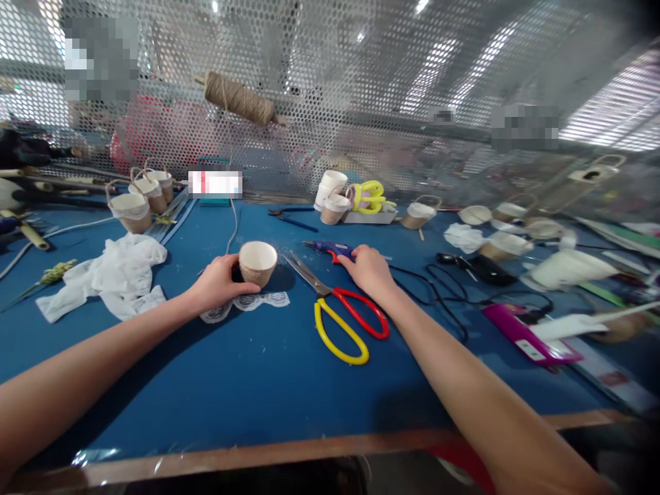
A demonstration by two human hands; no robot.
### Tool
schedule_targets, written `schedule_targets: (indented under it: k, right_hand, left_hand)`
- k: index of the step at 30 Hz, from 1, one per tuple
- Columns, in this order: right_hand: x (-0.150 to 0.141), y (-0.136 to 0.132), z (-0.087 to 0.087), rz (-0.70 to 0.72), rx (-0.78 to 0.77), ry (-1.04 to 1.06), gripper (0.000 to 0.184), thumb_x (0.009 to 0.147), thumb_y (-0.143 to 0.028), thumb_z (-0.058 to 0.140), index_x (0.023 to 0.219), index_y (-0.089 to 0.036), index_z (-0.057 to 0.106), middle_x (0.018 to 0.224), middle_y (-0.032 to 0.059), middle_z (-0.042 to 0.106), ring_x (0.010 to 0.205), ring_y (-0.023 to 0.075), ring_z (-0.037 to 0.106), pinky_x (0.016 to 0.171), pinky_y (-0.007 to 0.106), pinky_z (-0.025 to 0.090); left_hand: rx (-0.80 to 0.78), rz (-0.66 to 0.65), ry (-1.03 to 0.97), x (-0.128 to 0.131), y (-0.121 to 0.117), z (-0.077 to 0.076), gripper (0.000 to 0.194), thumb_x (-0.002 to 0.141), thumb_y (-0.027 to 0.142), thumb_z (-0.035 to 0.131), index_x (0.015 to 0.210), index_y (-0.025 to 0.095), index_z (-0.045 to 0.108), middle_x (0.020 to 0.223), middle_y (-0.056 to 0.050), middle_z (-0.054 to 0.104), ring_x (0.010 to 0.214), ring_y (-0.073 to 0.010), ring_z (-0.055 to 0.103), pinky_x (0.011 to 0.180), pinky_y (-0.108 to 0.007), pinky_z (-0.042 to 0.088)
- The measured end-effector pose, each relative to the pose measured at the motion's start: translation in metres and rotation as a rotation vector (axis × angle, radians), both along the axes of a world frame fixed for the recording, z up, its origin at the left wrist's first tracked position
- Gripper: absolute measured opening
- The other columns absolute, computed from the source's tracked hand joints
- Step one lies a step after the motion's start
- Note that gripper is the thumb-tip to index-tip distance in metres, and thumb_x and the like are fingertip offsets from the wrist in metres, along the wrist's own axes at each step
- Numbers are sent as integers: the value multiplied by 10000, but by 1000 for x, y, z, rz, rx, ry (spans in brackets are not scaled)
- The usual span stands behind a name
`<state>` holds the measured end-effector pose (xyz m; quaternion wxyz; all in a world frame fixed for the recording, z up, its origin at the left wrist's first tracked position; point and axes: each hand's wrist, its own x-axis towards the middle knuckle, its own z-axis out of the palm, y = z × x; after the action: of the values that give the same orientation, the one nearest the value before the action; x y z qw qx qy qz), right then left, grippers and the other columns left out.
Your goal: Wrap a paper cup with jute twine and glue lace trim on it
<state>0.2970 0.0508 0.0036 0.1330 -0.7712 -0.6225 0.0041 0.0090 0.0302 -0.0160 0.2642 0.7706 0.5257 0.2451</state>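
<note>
A small paper cup with a brown outside and white inside [258, 260] stands upright on the blue table. My left hand [224, 280] is closed around its left side, thumb at the front. Beneath and in front of the cup lies a strip of white lace [268, 300]. My right hand [368, 269] grips a blue glue gun [330, 247] with a red trigger, its nozzle pointing left toward the cup. Between the hands lie scissors [324, 290] with one red and one yellow handle, blades slightly apart. The right hand's fingertips are partly hidden behind the hand.
Crumpled white cloth [121, 275] lies at left, near several small handled buckets [132, 212]. Pliers [293, 218] and white cups [330, 187] stand toward the back. A black cord [438, 295] trails right past a purple box [526, 335]. A twine spool [240, 100] hangs on the mesh.
</note>
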Motion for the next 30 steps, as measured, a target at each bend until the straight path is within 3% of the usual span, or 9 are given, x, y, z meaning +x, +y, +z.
schedule_targets:
  k: [3, 7, 10, 15, 21, 25, 30]
  right_hand:
    - [-17, -15, 12, 125, 14, -20, 211, 849, -249, 517, 925, -93, 637, 1059, 198, 605, 1019, 288, 556, 845, 353, 392]
    - [-52, -35, 17, 455, -150, 69, 134, 812, -286, 581, 770, -181, 655, 833, 48, 668, 741, 163, 619, 687, 243, 443]
    - [-74, -41, 10, 582, -207, 95, 120, 781, -274, 619, 812, -163, 655, 830, 68, 662, 727, 173, 615, 655, 254, 444]
    - [-84, -37, -4, 654, -211, 96, 38, 755, -171, 617, 765, -145, 643, 814, 107, 636, 818, 222, 599, 693, 299, 438]
    - [-81, -42, -2, 664, -212, 172, 85, 777, -149, 545, 724, -156, 611, 793, 72, 642, 714, 162, 599, 628, 262, 430]
    - [-84, -50, 4, 629, -225, 232, 63, 777, -150, 539, 752, -174, 592, 712, 34, 658, 643, 139, 596, 580, 240, 416]
    - [-83, -48, -1, 615, -253, 272, 107, 743, -136, 580, 844, -159, 605, 719, 29, 671, 644, 139, 608, 585, 239, 420]
  left_hand:
    - [6, -10, 127, -7, -1, 6, 460, 638, 469, 687, 926, 123, 590, 929, -122, 644, 859, -264, 590, 706, -335, 440]
    - [6, -63, 350, -13, -8, 12, 384, 716, 536, 580, 755, 156, 619, 796, -90, 601, 802, -251, 564, 677, -322, 409]
    - [-9, -68, 369, -13, -15, 10, 341, 705, 510, 601, 725, 170, 624, 778, -72, 572, 767, -237, 550, 658, -314, 404]
    - [16, -84, 300, -9, -23, 5, 191, 697, 363, 638, 649, 179, 612, 755, -43, 578, 809, -221, 544, 748, -326, 404]
    - [-71, -66, 140, -11, -31, 9, 191, 764, 348, 544, 679, 177, 552, 630, 3, 598, 575, -136, 504, 553, -237, 364]
    - [-39, -40, 203, -13, -31, 8, 180, 752, 353, 563, 742, 175, 594, 648, -7, 605, 584, -146, 524, 541, -239, 364]
    - [6, -65, 246, -12, -27, 7, 153, 709, 291, 602, 607, 178, 593, 669, -29, 584, 662, -175, 539, 618, -272, 388]
